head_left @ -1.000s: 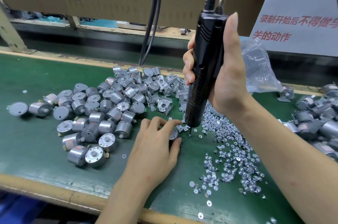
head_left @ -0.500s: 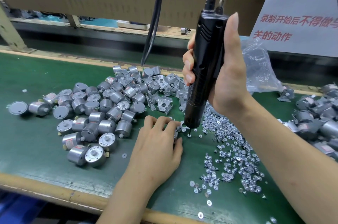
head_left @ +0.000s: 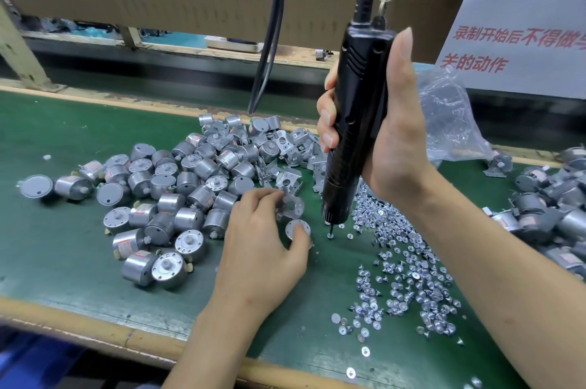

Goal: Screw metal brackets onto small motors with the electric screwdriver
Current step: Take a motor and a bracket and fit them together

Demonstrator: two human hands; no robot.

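1. The small round silver motor (head_left: 296, 226) stands face-up on the green desk (head_left: 63, 141), near the middle of the view.
2. The left hand (head_left: 260, 249) reaches in from 7 o'clock. Its thumb tip lies on the motor's face. Its curled fingers (head_left: 264, 198) pinch a thin silver metal bracket (head_left: 291, 206) with a round hole, tilted just above the motor at its 12 o'clock. The bracket is blurred, so whether it touches the motor cannot be told.
3. The black electric screwdriver (head_left: 358, 122) stands nearly upright at 3 o'clock of the motor. The right hand (head_left: 396, 141) is wrapped round its barrel, the fingers (head_left: 326, 117) curled on the far side and the thumb straight along the top. The bit tip points down at a loose screw just beside the motor.
4. A scatter of small silver screws (head_left: 412, 271) spreads over the desk from the bit towards 4 o'clock.
5. A heap of bare silver motors (head_left: 177, 192) lies at 9 o'clock of the held motor. A heap of folded silver brackets (head_left: 285, 147) lies at 12 o'clock.
6. A crumpled clear plastic bag (head_left: 450, 122) sits at 2 o'clock, behind the right wrist. A pile of grey motors with brackets fitted (head_left: 555, 207) fills the 3 o'clock edge.
7. A black cable (head_left: 269, 39) hangs down at 12 o'clock. A white sign with red characters (head_left: 523, 23) stands at 1 o'clock.
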